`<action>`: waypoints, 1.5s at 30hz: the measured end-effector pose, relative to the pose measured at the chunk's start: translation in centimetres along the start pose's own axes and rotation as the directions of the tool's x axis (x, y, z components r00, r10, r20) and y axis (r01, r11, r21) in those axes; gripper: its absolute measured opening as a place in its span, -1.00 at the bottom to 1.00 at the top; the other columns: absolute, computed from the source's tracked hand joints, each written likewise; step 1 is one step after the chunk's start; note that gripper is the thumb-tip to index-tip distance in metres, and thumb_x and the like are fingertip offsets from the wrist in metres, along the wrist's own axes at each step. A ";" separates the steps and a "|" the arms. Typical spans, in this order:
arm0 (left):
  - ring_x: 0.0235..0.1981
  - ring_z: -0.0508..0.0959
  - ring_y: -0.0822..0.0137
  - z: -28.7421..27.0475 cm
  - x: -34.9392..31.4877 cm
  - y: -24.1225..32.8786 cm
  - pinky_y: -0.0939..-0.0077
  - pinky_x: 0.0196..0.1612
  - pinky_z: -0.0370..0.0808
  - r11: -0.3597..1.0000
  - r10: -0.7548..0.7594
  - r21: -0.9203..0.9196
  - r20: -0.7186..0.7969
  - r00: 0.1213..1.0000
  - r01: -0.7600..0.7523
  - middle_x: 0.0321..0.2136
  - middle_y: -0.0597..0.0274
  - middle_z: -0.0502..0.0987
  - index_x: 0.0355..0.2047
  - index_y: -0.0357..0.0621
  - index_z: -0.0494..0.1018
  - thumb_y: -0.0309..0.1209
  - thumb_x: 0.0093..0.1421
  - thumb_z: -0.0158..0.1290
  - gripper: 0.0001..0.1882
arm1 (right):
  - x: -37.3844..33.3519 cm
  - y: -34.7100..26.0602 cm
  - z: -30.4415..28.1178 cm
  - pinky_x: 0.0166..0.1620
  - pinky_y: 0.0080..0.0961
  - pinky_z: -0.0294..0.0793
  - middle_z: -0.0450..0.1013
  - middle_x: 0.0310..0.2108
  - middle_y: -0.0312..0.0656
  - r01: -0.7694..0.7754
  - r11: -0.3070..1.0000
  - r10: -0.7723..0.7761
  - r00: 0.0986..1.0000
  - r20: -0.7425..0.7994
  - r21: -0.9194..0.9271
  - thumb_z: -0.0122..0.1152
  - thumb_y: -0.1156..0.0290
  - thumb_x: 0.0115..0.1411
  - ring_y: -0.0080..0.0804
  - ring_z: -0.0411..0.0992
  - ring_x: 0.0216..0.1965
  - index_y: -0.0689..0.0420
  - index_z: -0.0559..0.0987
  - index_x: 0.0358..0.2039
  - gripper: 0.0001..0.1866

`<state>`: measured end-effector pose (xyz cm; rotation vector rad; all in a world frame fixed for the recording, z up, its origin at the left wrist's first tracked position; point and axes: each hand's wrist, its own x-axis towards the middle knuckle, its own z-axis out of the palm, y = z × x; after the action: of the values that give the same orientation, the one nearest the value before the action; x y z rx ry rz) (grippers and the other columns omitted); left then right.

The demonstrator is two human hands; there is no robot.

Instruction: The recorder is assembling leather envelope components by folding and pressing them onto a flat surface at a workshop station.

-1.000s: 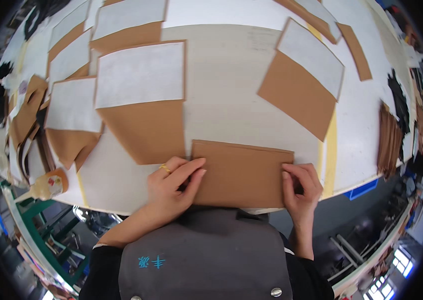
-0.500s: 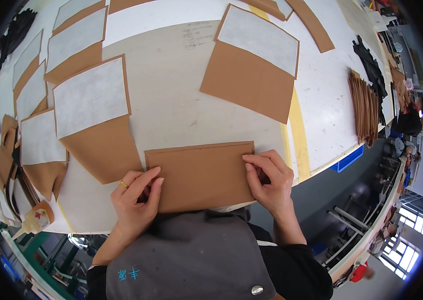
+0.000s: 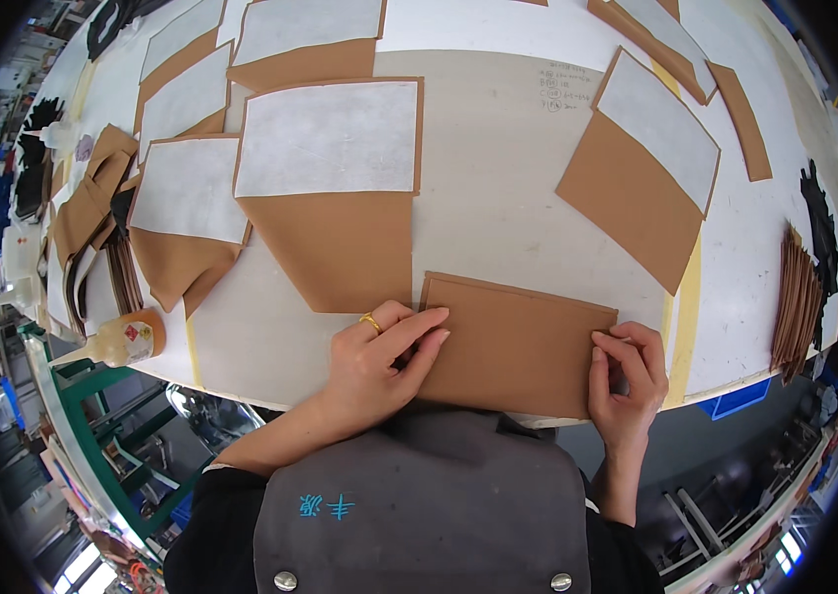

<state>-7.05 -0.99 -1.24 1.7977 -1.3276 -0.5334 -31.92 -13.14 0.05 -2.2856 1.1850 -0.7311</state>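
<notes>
Your view's swung left; your left hand [image 3: 377, 354] and right hand [image 3: 632, 374], fingertips gathered, seemingly steady the brown panel [image 3: 518, 346] at nine and three o'clock; pinch unclear.

Folded panel [image 3: 518, 348]: plain tan-brown. Large panel [image 3: 340, 247]: tan-brown with white block [image 3: 330, 139], thin brown border. Panel at right [image 3: 632, 193]: same two-tone scheme. Tabletop [image 3: 498, 198]: white, pale grey middle. Tape strips [image 3: 684, 337]: yellow. Bottle [image 3: 124, 342]: amber, whitish nozzle [image 3: 72, 356]. Apron [image 3: 419, 505]: dark grey, turquoise lettering [image 3: 327, 507], silver snaps [image 3: 285, 581]. Sleeves [image 3: 211, 530]: black. Ring [image 3: 370, 323]: gold. Bin [image 3: 736, 399]: bright blue. Stacked pieces at far right [image 3: 795, 302]: reddish brown. Metal frame at left [image 3: 84, 428]: green.
</notes>
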 end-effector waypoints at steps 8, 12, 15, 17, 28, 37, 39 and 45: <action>-0.43 0.51 0.38 -0.3 0.7 -0.1 0.56 -0.42 0.48 0.926 0.237 0.297 0.024 0.971 -0.233 -0.12 0.26 0.58 -0.21 -0.15 0.65 -0.59 -0.01 0.34 -0.70 | 1.2 -0.4 -1.2 -0.34 -0.47 0.52 0.59 -0.13 -0.28 0.236 0.947 -0.210 0.968 0.137 -0.218 0.40 0.57 -0.08 -0.30 0.47 -0.35 0.15 0.69 -0.28 -0.73; -0.35 0.50 0.25 -1.5 1.2 0.7 0.47 -0.31 0.51 0.861 0.268 0.398 0.176 0.947 -0.317 -0.02 0.26 0.57 -0.10 -0.11 0.62 -0.47 -0.04 0.37 -0.57 | 1.6 -0.9 -2.0 -0.34 -0.48 0.52 0.58 -0.13 -0.33 0.250 0.928 -0.201 0.960 0.194 -0.275 0.42 0.53 -0.07 -0.33 0.46 -0.31 0.09 0.69 -0.16 -0.63; -0.27 0.47 0.19 -2.2 2.2 2.4 0.39 -0.22 0.49 0.812 0.210 0.469 0.320 0.924 -0.347 -0.01 0.24 0.53 0.11 -0.01 0.53 -0.28 0.03 0.34 -0.42 | 1.8 -1.5 -2.2 -0.35 -0.50 0.50 0.53 -0.13 -0.35 0.296 0.881 -0.209 0.943 0.258 -0.369 0.37 0.52 -0.09 -0.36 0.43 -0.26 0.01 0.64 0.00 -0.47; -0.17 0.42 0.13 -2.1 2.5 3.2 0.27 -0.16 0.41 0.729 0.173 0.546 0.436 0.883 -0.413 -0.04 0.20 0.48 0.24 0.09 0.43 -0.11 0.11 0.25 -0.33 | 1.8 -1.7 -2.4 -0.39 -0.52 0.43 0.46 -0.13 -0.33 0.373 0.813 -0.231 0.912 0.340 -0.447 0.29 0.51 -0.09 -0.35 0.38 -0.22 -0.03 0.59 0.11 -0.36; -0.13 0.38 0.10 -0.5 2.5 3.1 0.27 -0.21 0.22 0.590 0.221 0.641 0.455 0.863 -0.490 -0.21 0.11 0.38 0.24 0.06 0.43 0.00 0.10 0.21 -0.30 | 2.4 -2.4 -1.8 -0.38 -0.48 0.29 0.39 -0.12 -0.29 0.430 0.760 -0.212 0.873 0.439 -0.488 0.30 0.34 0.08 -0.35 0.35 -0.16 -0.02 0.54 0.15 -0.45; 0.01 0.37 0.00 -1.1 2.9 3.2 0.12 0.01 0.26 0.651 0.232 0.566 0.486 0.842 -0.506 -0.12 0.05 0.36 0.25 -0.06 0.38 0.06 -0.06 0.31 -0.11 | 3.0 -2.3 -3.6 -0.12 -0.38 0.41 0.36 0.01 -0.28 0.379 0.843 -0.130 0.832 0.540 -0.381 0.50 0.13 -0.13 -0.27 0.34 0.00 0.01 0.47 0.21 -0.17; 0.08 0.36 -0.04 -1.9 3.1 3.3 0.04 0.11 0.27 0.658 0.238 0.548 0.499 0.833 -0.516 -0.07 0.04 0.36 0.26 -0.08 0.37 0.04 -0.11 0.34 -0.07 | 3.1 -2.4 -4.2 -0.01 -0.33 0.42 0.35 0.07 -0.27 0.342 0.863 -0.065 0.806 0.589 -0.372 0.54 0.14 -0.21 -0.22 0.33 0.06 0.01 0.42 0.26 -0.05; 0.30 0.24 -0.03 -4.5 4.0 3.4 -0.11 0.39 0.07 0.705 0.121 0.481 0.642 0.757 -0.521 0.11 0.20 0.35 0.28 -0.10 0.32 -0.10 -0.26 0.45 0.04 | 3.2 -2.0 -5.0 0.05 -0.32 0.38 0.30 0.17 -0.31 0.384 0.851 -0.066 0.755 0.652 -0.357 0.59 0.17 -0.34 -0.22 0.29 0.13 0.01 0.34 0.33 0.10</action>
<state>-4.33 -3.44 4.61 1.8940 -2.4648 -0.4509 -32.40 -15.51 5.85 -2.7793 0.8073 0.3141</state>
